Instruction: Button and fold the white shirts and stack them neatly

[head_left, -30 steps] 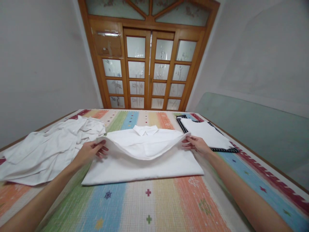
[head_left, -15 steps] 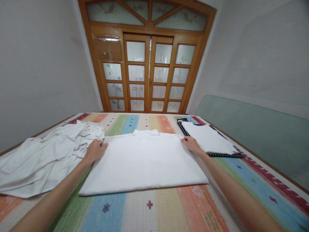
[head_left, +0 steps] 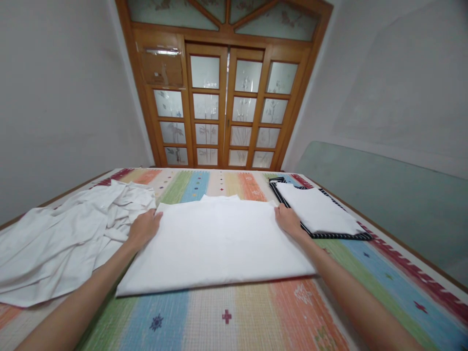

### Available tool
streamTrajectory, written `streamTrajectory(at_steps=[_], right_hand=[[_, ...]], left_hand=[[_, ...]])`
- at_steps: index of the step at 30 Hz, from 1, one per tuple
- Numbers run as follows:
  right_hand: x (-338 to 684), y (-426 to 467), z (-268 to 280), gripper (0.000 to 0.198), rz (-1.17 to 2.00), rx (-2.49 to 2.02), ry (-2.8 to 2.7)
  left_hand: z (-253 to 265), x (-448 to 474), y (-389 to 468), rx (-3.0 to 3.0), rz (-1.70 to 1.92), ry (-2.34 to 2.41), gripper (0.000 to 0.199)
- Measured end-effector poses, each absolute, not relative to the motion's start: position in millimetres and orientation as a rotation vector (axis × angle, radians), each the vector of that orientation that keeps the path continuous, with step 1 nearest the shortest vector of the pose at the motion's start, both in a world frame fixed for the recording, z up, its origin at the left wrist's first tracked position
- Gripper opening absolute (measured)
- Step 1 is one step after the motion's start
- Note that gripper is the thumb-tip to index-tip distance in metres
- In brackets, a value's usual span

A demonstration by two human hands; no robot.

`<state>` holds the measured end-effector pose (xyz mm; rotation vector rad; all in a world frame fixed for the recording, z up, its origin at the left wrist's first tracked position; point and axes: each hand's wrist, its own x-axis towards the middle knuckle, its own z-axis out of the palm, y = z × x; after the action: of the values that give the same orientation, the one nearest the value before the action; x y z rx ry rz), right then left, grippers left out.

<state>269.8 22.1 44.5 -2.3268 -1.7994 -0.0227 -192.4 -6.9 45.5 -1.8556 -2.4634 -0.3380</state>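
Note:
A folded white shirt (head_left: 217,246) lies in front of me as a wide flat panel, its collar at the far edge. My left hand (head_left: 145,226) is closed on its far left corner, thumb on top. At the far right corner, my right hand (head_left: 287,218) pinches the cloth the same way. The far edge between my hands looks slightly lifted, while the near edge rests on the striped cover. Fingers under the cloth are hidden.
To the left lies a crumpled heap of white cloth (head_left: 69,239). On the right, a folded white garment (head_left: 318,207) sits on a black striped one (head_left: 341,236). Everything rests on a multicoloured striped cover (head_left: 197,317). Beyond stand wooden glazed doors (head_left: 226,107); a pale green panel (head_left: 376,185) borders the right.
The shirt's far corners have risen a little in my hands, and its far edge now sags slightly between them. The view has shifted slightly. The other garments stay put.

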Motion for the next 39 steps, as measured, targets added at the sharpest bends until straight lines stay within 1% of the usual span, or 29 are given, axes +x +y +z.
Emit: streamTrajectory(at_steps=[6,12,27,34,36,39], right_hand=[[266.3,24.6,44.5,0.038,-0.072,-2.364,-1.825],[263.3,24.5,34.0,0.035,-0.145,-2.364,-1.853],[264.2,31.6,36.1,0.038,0.013,-2.401,-1.770],[263.1,27.7,33.4,0.036,-0.056,-2.408,-1.786],[261.7,22.7,35.3,0.037,-0.131,-2.395,-1.779],[255.3,12.8,41.0,0.038,-0.324,-2.330,-1.816]], left_hand=[[46.6,-184.8,-12.1,-1.780,-0.305,-2.510,0.052],[48.4,-179.5,-13.6,-1.759,-0.286,-2.526,0.052],[51.8,-179.6,-11.6,-1.814,-0.286,-2.529,0.050],[49.5,-178.3,-14.9,-1.831,-0.254,-2.509,0.047],[49.8,-180.4,-18.1,-1.851,-0.236,-2.487,0.046],[52.5,-181.6,-25.1,-1.868,-0.193,-2.375,0.042]])
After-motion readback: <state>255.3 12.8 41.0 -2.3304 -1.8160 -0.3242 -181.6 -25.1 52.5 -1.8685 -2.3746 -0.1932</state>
